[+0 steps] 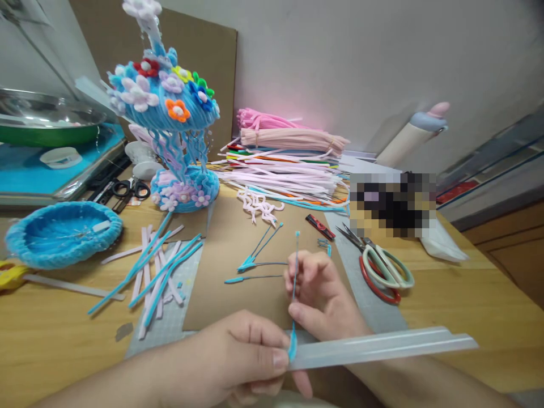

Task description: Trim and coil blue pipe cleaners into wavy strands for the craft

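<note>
My left hand (242, 354) pinches the lower blue-wrapped end of a thin wire stem (294, 283) and also holds several clear glue sticks (382, 345) that stick out to the right. My right hand (318, 292) grips the same stem higher up, between thumb and fingers. The stem stands nearly upright, with a small blue tip at the top. Just beyond my hands, a few finished blue-tipped stems (255, 260) lie on a brown cardboard sheet (225, 294).
A blue pipe-cleaner sculpture with flowers (170, 113) stands at the back left, with a blue woven bowl (62, 232) beside it. Loose blue and pink pipe cleaners (157, 272) lie at left, bundles (289, 153) at the back. Scissors (382, 269) rest at right, black scissors (127, 190) at left.
</note>
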The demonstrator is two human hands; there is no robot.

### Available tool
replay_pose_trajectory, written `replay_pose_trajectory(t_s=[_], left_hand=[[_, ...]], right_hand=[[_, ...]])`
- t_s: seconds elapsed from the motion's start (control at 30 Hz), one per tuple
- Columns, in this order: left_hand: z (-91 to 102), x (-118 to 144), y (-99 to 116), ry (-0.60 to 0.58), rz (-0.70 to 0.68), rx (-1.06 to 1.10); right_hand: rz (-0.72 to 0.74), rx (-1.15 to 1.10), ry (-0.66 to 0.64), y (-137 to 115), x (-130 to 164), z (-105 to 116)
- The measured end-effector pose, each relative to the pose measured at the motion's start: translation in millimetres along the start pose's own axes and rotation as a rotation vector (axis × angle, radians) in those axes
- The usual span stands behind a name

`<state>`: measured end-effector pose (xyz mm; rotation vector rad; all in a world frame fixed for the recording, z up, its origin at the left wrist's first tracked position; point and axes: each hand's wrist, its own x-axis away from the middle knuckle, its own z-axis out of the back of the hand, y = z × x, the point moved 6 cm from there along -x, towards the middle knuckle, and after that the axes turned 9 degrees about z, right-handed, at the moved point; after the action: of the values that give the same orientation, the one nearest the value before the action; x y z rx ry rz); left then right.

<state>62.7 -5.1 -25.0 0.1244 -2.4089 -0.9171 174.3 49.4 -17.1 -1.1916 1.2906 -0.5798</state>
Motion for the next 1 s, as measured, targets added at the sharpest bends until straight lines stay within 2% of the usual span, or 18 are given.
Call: replay_pose_trajectory(t_s=[0.13, 0.27, 0.4, 0.6, 0.73, 0.8, 0.9, 1.0], left_hand=[[4.2, 1.5, 1.2, 0.043, -0.014, -0.023], [11.0, 4.7, 8.9, 0.116, -0.092, -0.022], [15.2, 7.6, 12.7, 0.201, -0.096, -0.121], [14.7, 15.0, 24.7, 0.372, -0.214, -0.311], [15.0, 18.7, 32.8, 0.492, -0.289, -0.452], [15.8, 20.2, 37.3, 0.556, -0.354, -0.516], [19.0, 21.5, 41.6, 0.663, -0.433, -0.608], [23.6, 24.4, 43.6, 0.813, -0.459, -0.745]], right_hand=[[0.238, 0.564, -0.121, -22.5, -3.1, 4.1], [0.394, 0.827, -0.254, -40.3, -7.0, 5.6], [0.413, 0.822, -0.37, -40.3, -6.1, 6.7], [0.369, 0.604, -0.327, -39.1, -1.8, 8.0], [0.297, 0.564, -0.268, -36.8, -2.0, 8.1], [0.232, 0.578, -0.271, -32.3, -1.8, 5.8], [0.146, 0.643, -0.357, -24.4, 0.3, -2.6], [0.16, 0.825, -0.415, -23.4, 2.7, -9.5]])
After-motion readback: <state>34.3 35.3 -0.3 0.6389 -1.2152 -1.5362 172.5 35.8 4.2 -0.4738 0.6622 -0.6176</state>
